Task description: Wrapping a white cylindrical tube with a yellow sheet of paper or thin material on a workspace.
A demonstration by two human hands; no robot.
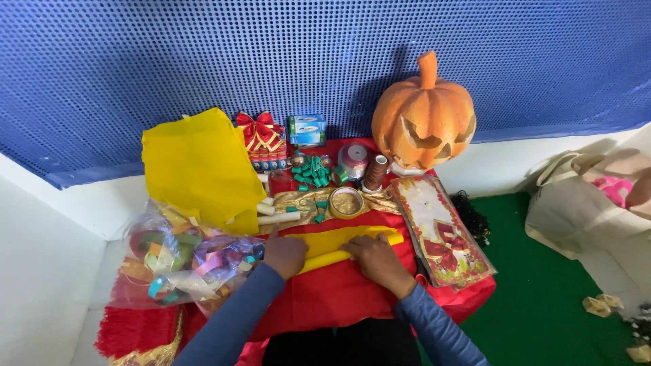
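The left hand (285, 255) and right hand (377, 261) both press flat, fingers spread, on a partly rolled sheet of yellow crepe paper (339, 245), pinning it against the red cloth-covered table (339, 295) so the roll keeps tight.

Both hands, left (285, 254) and right (380, 261), press a yellow paper roll (339, 245).

A paper roll (339, 251) is laid across the near middle of the table (468, 298), with the left hand (285, 254) and right hand (380, 261) set on it. A bag of ribbons (183, 261) is placed left, a flat packet (444, 230) right. Farther back, a tape ring (346, 202) is found, and a pumpkin (424, 115) at far right.
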